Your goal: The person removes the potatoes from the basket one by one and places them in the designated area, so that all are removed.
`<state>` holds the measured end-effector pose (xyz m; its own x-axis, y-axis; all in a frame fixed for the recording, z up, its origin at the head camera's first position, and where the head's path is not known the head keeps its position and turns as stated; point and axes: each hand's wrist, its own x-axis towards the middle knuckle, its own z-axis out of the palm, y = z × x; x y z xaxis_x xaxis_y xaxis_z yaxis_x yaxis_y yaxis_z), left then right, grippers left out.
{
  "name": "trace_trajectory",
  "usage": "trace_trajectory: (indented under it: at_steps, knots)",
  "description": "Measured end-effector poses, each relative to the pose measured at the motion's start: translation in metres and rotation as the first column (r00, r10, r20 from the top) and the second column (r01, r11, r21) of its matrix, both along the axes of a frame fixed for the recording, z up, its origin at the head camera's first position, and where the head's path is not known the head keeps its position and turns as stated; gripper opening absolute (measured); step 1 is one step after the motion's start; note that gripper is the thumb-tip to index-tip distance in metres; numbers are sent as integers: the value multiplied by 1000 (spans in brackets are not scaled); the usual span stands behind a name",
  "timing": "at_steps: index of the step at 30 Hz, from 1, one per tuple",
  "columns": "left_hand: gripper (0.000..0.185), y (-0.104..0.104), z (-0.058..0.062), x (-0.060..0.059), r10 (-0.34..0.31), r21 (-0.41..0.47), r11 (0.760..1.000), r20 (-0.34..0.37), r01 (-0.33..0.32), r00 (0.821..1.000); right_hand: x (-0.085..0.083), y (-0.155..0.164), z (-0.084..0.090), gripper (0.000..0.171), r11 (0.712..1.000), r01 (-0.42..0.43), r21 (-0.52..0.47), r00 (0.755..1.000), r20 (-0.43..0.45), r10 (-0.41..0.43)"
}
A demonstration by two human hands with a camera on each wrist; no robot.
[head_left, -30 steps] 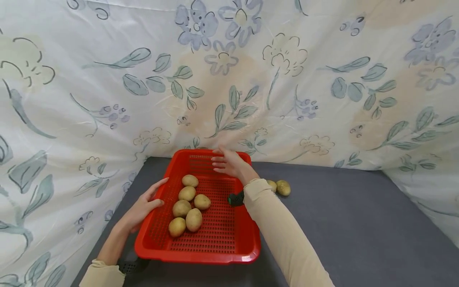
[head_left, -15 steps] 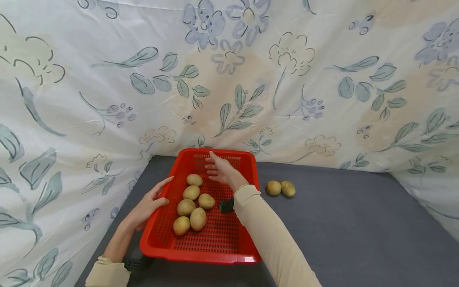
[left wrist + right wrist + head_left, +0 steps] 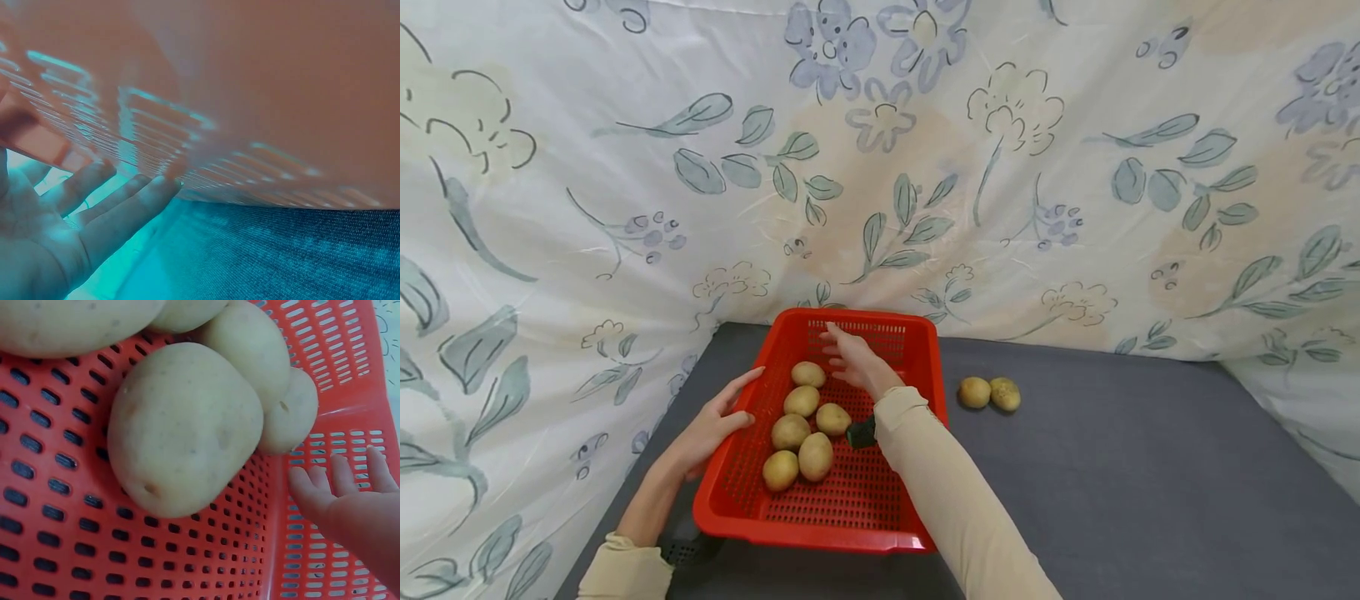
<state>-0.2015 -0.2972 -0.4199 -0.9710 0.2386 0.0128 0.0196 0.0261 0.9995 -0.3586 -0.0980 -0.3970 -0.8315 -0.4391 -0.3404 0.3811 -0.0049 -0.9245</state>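
A red perforated plastic basket (image 3: 827, 537) holds several potatoes (image 3: 816, 457) along its left half. My left hand (image 3: 703, 433) is at the basket's left rim, thumb and index finger spread apart. In the left wrist view, the fairly straight fingers (image 3: 134, 212) of that hand touch the slotted outer wall of the basket. My right hand (image 3: 859, 360) hangs over the far part of the basket with loosely straight fingers and nothing in them. In the right wrist view, the right fingers (image 3: 340, 472) appear beyond the nearest potato (image 3: 187, 428), in front of the slotted wall.
Two more potatoes (image 3: 975, 392) lie side by side on the dark grey tabletop (image 3: 1120, 467), right of the basket. A flower-patterned cloth (image 3: 880, 167) hangs behind the table and along its left and right sides. A dark wrist device (image 3: 861, 433) sits under my right forearm.
My right hand has shifted left over the basket, bringing the two potatoes on the table into full view. The left hand stays at the rim, and the head view has turned slightly left.
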Motion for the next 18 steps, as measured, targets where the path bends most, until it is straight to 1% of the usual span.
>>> trace_trajectory:
  at_steps: [4,9,14,18]
  knots:
    - [68,0,1,1,3,-12,1000,6,-3,1000,1,-3,-4,48,1000,-1,22,1000,-1,1]
    - [68,1,1,3,25,-21,999,20,-24,1000,2,-5,-8,45,997,-22,72,1000,-20,24]
    - [68,3,2,4,30,-2,1000,4,-30,1000,2,-4,-9,45,995,-39,93,999,-19,41]
    - [67,5,2,4,43,9,999,9,-43,999,1,-3,-10,44,994,-47,96,999,-14,48]
